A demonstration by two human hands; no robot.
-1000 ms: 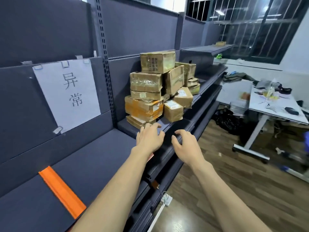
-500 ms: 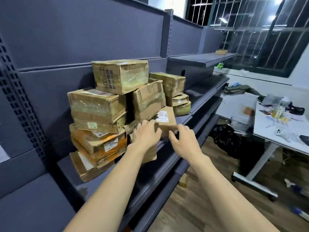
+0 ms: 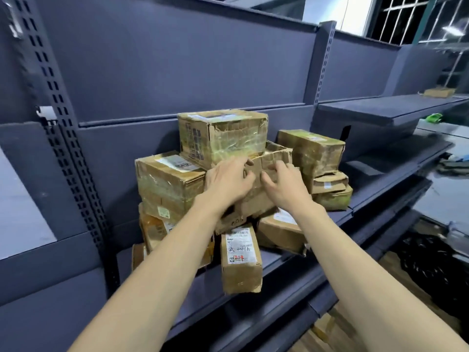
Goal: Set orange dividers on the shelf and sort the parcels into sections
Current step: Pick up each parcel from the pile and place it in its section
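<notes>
A pile of taped brown cardboard parcels sits on the dark grey shelf (image 3: 286, 273). A large parcel (image 3: 223, 138) tops the pile, and just below it leans a tilted parcel (image 3: 275, 158). My left hand (image 3: 228, 182) grips the tilted parcel's left side and my right hand (image 3: 285, 185) curls its fingers over the front face. A small parcel with a white label (image 3: 241, 262) stands at the shelf's front edge below my hands. No orange divider is in view.
Another big parcel (image 3: 167, 184) lies at the pile's left, and a stack of parcels (image 3: 312, 151) at its right. A perforated upright (image 3: 58, 123) splits the shelf bays. A lone parcel (image 3: 439, 92) lies on the higher shelf at far right.
My view has closed in on the pile. Both hands rose from the small front parcel to the tilted parcel in the middle. The orange divider has left the view.
</notes>
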